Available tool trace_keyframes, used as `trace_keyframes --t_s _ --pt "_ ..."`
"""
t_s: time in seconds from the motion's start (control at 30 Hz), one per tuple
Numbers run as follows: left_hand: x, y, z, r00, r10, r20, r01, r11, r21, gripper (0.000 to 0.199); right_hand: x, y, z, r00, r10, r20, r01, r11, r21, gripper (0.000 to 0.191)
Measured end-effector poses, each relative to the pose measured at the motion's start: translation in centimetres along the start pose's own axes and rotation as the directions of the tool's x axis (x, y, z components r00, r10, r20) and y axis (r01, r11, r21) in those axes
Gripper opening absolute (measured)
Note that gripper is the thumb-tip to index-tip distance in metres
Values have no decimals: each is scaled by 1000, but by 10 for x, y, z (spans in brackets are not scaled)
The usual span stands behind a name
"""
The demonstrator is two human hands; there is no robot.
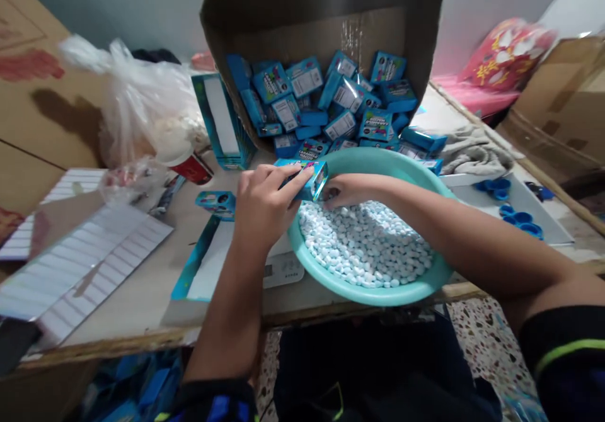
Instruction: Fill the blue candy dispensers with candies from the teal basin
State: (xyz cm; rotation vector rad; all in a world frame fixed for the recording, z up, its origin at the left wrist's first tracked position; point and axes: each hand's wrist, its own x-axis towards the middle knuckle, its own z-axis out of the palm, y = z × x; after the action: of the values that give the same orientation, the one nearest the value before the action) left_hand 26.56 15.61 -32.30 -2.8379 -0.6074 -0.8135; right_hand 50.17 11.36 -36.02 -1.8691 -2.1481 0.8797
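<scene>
My left hand (267, 198) is closed around a small blue candy box (317, 179), held on its side above the left rim of a turquoise basin (368, 297). White and pale blue candies (373, 245) fill much of the basin. At the right end of that box is my right hand (352, 189), fingers curled in above the candies; what they grip is hidden. Left of my left wrist, another small blue box (217, 203) stands at the back of a shallow blue-edged tray (189, 277). A white scale (286, 275) shows partly between tray and basin.
A large carton (321, 25) of blue candy boxes (271, 83) stands open behind the basin. To the right, blue scoops (520, 220) lie on a white tray near a grey cloth (477, 148). A red cup (193, 165), plastic bag (137, 101) and striped sheets (94, 258) occupy the left.
</scene>
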Motion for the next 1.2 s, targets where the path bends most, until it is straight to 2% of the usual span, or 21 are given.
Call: trace_keyframes --t_s 0.1,0.2,0.33,0.67,0.83,0.97,1.2 --pt "7 5 8 1000 13 -8 -13 998 57 51 -1 -1 -3 999 -27 21 27 1000 4 23" --pt "1 0 12 999 4 -37 -1 996 88 51 -4 -3 -6 999 -52 9 52 999 6 20" --pt "-8 -7 9 997 -27 -78 35 995 98 53 -5 -6 -6 1000 -19 -14 19 1000 2 20" --pt "-18 -12 4 998 -48 -39 52 994 92 54 -1 0 2 999 -5 -54 6 1000 17 23" --pt "-22 -18 8 989 -24 -146 38 995 97 52 -2 0 5 996 -21 -89 22 1000 13 19" --pt "-22 -18 12 993 25 -115 -19 998 57 49 0 0 4 1000 2 -31 -2 1000 -9 27" --pt "-22 -19 8 994 13 -104 -4 996 85 49 2 -1 3 1000 23 -20 -23 1000 -4 27"
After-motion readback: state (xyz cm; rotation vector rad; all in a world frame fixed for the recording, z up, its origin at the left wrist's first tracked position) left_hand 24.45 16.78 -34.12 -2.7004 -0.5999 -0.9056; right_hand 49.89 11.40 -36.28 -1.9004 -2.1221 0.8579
